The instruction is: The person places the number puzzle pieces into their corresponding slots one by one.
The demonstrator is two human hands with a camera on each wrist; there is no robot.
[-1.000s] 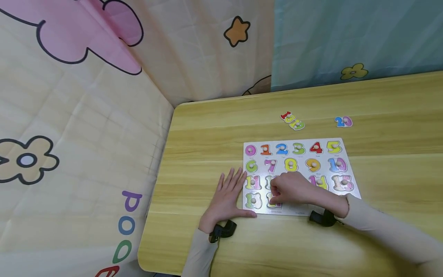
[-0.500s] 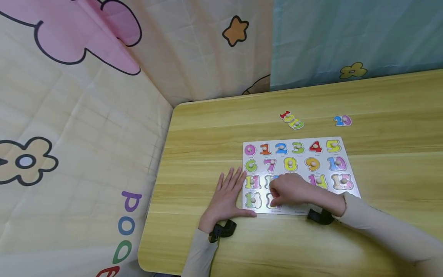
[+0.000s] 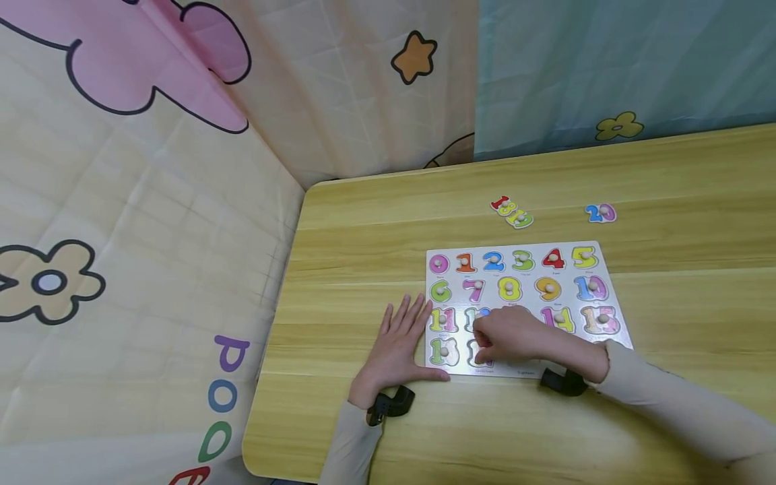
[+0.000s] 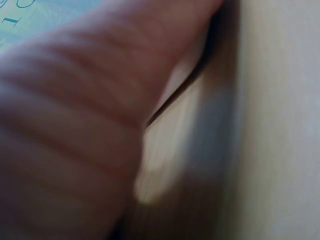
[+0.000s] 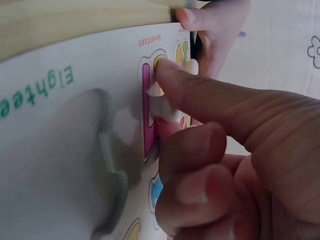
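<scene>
A white wooden number puzzle board [image 3: 515,368] lies on the table, its upper rows filled with coloured knobbed number pieces. My left hand [image 3: 392,348] lies spread and flat at the board's left edge, thumb along the near left corner. My right hand [image 3: 512,333] is over the bottom row. In the right wrist view, its thumb and index finger pinch the number 17 piece [image 5: 146,107] by its pale knob [image 5: 162,109], at the spot labelled "Seventeen". Beside it the recess [image 5: 60,150] labelled "Eighteen" is bare. The left wrist view holds mostly blurred hand [image 4: 75,110].
Behind the board, the number 18 piece [image 3: 504,205] and number 19 piece [image 3: 520,219] lie close together, with the number 20 piece [image 3: 601,213] farther right. Patterned curtains [image 3: 364,87] border the wooden table [image 3: 339,236] at the back and left.
The right hand stays at the seventeen spot, its fingers shifting only slightly on the number 17 piece. The left hand holds its place at the board's edge.
</scene>
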